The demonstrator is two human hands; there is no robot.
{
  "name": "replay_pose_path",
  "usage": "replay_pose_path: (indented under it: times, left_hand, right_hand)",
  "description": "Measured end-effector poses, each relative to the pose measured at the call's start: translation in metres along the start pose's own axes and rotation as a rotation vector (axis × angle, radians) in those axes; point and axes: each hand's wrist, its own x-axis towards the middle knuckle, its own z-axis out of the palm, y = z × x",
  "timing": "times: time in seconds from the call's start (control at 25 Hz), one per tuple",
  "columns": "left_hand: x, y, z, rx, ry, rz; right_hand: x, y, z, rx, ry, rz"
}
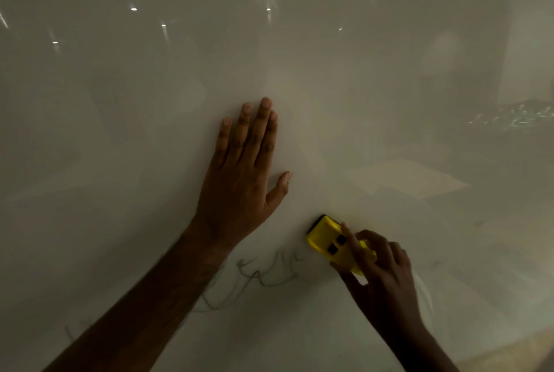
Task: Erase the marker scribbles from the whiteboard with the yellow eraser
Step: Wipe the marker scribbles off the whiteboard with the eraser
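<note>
While the left hand [239, 174] lies flat, fingers straight, on the whiteboard [359, 87], right-hand fingers [353, 244] pinch the light, stiff eraser [325, 235] by its sides, scribbles [263, 274] at eight o'clock.

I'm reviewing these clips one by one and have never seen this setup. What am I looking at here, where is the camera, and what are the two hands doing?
There is no machine here: a person works with bare hands, and the single picture comes from a camera worn on their head, looking forward and down. The pale glossy whiteboard fills the view and mirrors ceiling lights. The left hand lies flat on it, fingers straight, holding nothing. The right hand has its grip on a yellow plastic eraser with two dark square marks, pressed to the board. Faint grey marker scribbles remain just left of the eraser, partly running under the left forearm.
</note>
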Motion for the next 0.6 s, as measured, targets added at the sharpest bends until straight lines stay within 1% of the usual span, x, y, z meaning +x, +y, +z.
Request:
replay_pose_path:
  times: [0.08,0.16,0.28,0.36,0.44,0.52,0.6]
  left_hand:
    - [0.0,0.0,0.0,-0.004,-0.006,-0.002]
    - [0.0,0.0,-0.001,-0.007,-0.011,0.0]
    - [-0.001,-0.003,-0.003,-0.016,-0.026,0.006]
    - [-0.003,-0.006,-0.004,-0.019,-0.033,0.01]
    - [-0.007,-0.007,-0.005,-0.007,-0.039,0.008]
    - [-0.01,-0.008,-0.005,-0.008,-0.046,0.008]
    - [-0.012,-0.009,-0.006,-0.008,-0.052,0.013]
  right_hand:
    - [0.001,-0.022,0.004,0.004,-0.027,-0.081]
    - [-0.015,-0.033,0.013,-0.018,-0.089,-0.203]
    - [-0.048,-0.024,0.023,-0.07,-0.179,-0.329]
    - [-0.052,-0.011,0.018,-0.103,-0.175,-0.331]
    - [-0.034,-0.006,0.009,-0.118,-0.14,-0.272]
    - [-0.003,-0.013,-0.001,-0.073,-0.117,-0.194]
    - [0.017,-0.028,-0.004,-0.038,-0.086,-0.184]
